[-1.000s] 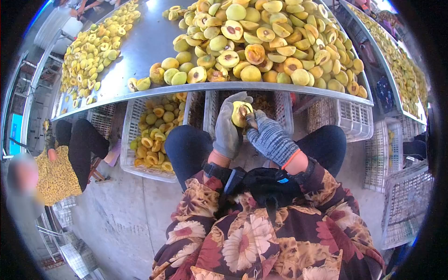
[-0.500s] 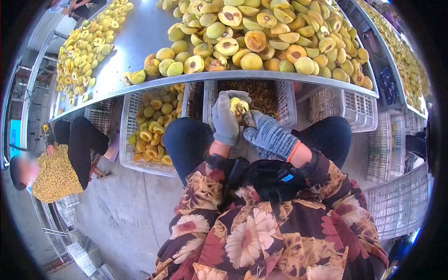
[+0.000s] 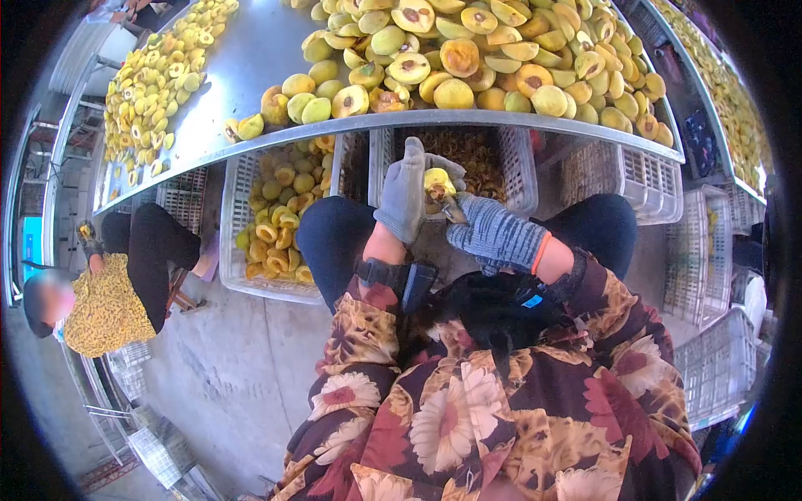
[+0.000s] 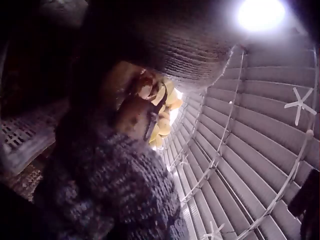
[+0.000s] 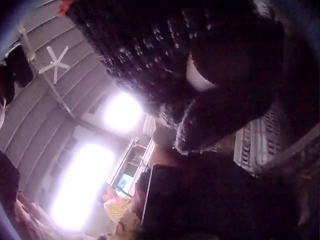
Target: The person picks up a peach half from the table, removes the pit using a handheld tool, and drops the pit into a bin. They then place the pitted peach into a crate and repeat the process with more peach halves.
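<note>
Gloved left hand [image 3: 405,196] cups a peach [image 3: 438,182], fingers wrapped up around it, just below the desk [image 3: 251,75] edge and over a white crate [image 3: 525,179]. Right hand [image 3: 489,232] is clenched on a small tool [image 3: 452,210], tip against the fruit. Cut halves [image 3: 501,58] are heaped on the desk above.

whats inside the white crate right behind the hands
The white crate holds brownish-orange bits, too small to identify. The left hand, right hand and yellow fruit cover its near part; the metal table hides the rest.
</note>
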Motion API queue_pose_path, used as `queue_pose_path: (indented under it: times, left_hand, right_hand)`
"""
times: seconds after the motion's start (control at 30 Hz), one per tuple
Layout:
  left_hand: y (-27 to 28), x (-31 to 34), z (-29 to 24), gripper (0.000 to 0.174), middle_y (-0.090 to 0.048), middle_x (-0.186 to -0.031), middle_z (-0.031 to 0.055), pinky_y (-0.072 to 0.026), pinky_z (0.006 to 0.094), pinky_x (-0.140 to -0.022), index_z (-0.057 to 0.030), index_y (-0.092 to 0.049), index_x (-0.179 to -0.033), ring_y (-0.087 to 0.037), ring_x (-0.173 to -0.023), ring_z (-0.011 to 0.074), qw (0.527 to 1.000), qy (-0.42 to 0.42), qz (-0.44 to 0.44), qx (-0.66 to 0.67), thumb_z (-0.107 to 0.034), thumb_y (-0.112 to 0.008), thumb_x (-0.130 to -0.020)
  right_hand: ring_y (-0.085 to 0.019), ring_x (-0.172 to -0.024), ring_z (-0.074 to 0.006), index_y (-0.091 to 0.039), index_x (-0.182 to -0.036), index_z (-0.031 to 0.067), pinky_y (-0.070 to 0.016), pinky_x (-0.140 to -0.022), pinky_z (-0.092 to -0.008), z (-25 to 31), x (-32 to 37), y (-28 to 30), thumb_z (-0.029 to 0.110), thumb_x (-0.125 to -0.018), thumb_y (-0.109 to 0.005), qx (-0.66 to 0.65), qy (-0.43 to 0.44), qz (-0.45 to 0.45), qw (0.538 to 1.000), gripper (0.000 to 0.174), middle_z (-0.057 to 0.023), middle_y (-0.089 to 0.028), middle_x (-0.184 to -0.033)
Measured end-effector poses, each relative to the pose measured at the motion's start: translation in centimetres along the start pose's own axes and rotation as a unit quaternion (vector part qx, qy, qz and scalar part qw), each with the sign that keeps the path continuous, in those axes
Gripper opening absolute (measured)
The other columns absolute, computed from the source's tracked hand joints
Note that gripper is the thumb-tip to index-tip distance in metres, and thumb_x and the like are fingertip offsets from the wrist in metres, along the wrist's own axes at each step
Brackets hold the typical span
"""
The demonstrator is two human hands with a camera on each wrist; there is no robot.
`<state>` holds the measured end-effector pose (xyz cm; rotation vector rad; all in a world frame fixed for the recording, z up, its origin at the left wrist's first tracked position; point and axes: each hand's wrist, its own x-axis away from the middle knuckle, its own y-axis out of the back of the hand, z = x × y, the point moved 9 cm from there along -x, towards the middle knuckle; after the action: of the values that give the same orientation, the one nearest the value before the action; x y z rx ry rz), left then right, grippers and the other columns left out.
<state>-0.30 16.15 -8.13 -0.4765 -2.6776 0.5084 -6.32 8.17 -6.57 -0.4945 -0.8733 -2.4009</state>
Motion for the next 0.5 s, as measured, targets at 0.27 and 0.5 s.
queue_pose_path:
  times: [0.27, 0.5]
  left_hand:
    - [-0.9, 0.4, -1.1, 0.074, -0.065, -0.073, 0.0135, -0.0541, 0.029, -0.056, 0.0026, -0.063, -0.085, -0.063, -0.059, 0.0198, 0.998, -0.039, -0.013, 0.041, -0.061, -0.026, -0.095]
    - [-2.3, -0.6, -0.9, 0.074, -0.066, -0.075, 0.0149, -0.0548, 0.0309, -0.051, 0.0021, -0.061, -0.09, -0.063, -0.056, 0.021, 0.994, -0.035, -0.013, 0.105, -0.062, -0.026, -0.094]
  right_hand:
    - [-0.047, -0.042, -0.0124, -0.058, -0.097, 0.0041, -0.0361, -0.038, -0.0254, 0.4, 1.1, -2.9, 0.02, -0.092, -0.057, -0.443, 0.085, 0.113, 0.885, 0.017, -0.0011, -0.052, -0.063]
    - [-0.047, -0.047, -0.0088, -0.058, -0.095, 0.0045, -0.0372, -0.041, -0.0235, 0.0, 1.5, -0.9, 0.023, -0.091, -0.058, -0.45, 0.048, 0.033, 0.891, 0.019, 0.0, -0.051, -0.061]
